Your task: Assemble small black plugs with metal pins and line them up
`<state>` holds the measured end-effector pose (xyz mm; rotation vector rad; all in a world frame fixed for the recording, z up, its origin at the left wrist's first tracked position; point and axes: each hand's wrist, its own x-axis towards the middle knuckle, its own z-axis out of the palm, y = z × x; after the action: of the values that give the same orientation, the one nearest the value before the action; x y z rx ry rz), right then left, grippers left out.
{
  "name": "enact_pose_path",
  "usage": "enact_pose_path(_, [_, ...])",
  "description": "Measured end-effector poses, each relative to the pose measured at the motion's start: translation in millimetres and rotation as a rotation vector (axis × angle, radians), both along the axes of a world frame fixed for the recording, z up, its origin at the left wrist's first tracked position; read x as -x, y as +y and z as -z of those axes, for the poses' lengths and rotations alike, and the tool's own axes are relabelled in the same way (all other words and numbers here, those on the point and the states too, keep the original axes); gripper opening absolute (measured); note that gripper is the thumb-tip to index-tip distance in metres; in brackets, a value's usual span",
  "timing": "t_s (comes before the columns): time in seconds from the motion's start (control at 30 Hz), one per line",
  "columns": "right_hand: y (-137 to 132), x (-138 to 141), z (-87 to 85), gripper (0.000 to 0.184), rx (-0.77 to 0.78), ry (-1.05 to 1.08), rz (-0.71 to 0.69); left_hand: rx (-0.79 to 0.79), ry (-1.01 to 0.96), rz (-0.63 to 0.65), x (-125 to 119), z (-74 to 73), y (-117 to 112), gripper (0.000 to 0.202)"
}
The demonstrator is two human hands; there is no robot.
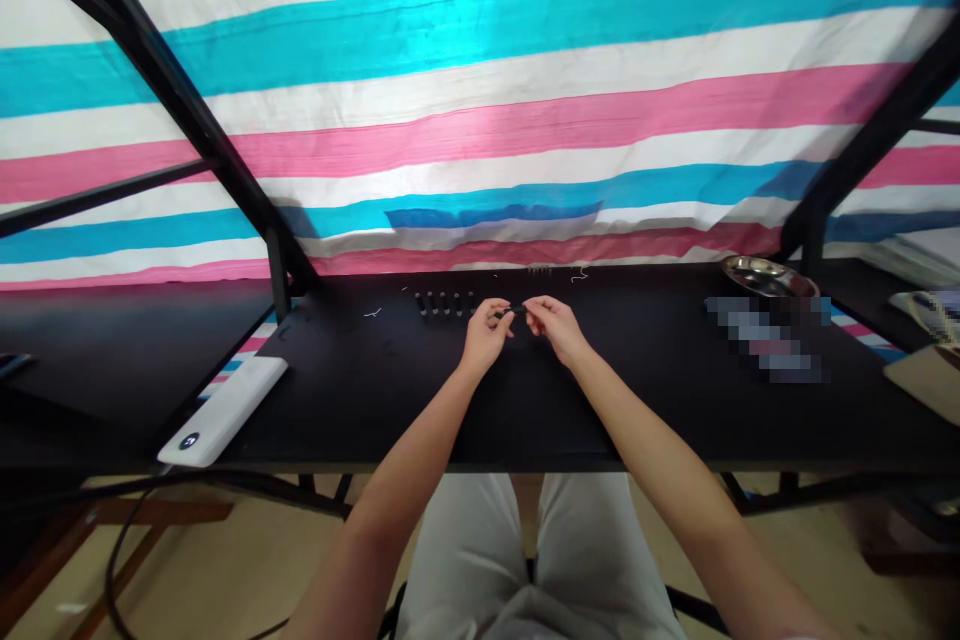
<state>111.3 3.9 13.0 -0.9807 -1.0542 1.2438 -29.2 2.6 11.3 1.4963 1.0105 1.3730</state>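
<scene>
Over the middle of the black table, my left hand point(489, 328) and my right hand point(552, 324) face each other with their fingertips pinched. Between them they hold a small dark stick-like piece point(513, 310), one end in each hand; it is too small to name. Just left of my left hand stands a row of several small black cylinders point(444, 304) with pale ends. Behind my hands, near the table's far edge, lies a group of tiny pieces point(540, 270) that I cannot make out.
White thread-like scraps point(580, 273) lie on the black table point(360, 390). A white box-shaped device point(225, 410) with a cable sits at the left edge. At the right are a round metal dish point(771, 277) and a blurred-out item point(769, 338). Black frame posts point(202, 135) slant up.
</scene>
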Motion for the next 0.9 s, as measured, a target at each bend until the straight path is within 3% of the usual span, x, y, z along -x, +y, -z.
enact_pose_path(0.3, [0.3, -3.3, -2.8, 0.028, 0.023, 0.026, 0.026, 0.017, -0.018, -0.027, 3.2, 3.8, 3.3, 0.029])
enact_pose_path(0.57, [7.0, -18.4, -4.8, 0.029, 0.022, 0.079, 0.168, 0.057, -0.038, -0.107, 6.4, 0.3, 4.1, 0.031])
enact_pose_path(0.77, [-1.3, -11.0, -10.1, 0.035, -0.004, 0.046, -0.096, 0.124, -0.014, 0.053, 3.8, -4.5, -2.7, 0.031])
enact_pose_path(0.9, [-5.2, -9.0, -10.5, 0.035, 0.052, -0.005, -0.227, 0.111, -0.014, 0.086, 3.7, -3.7, -3.6, 0.032])
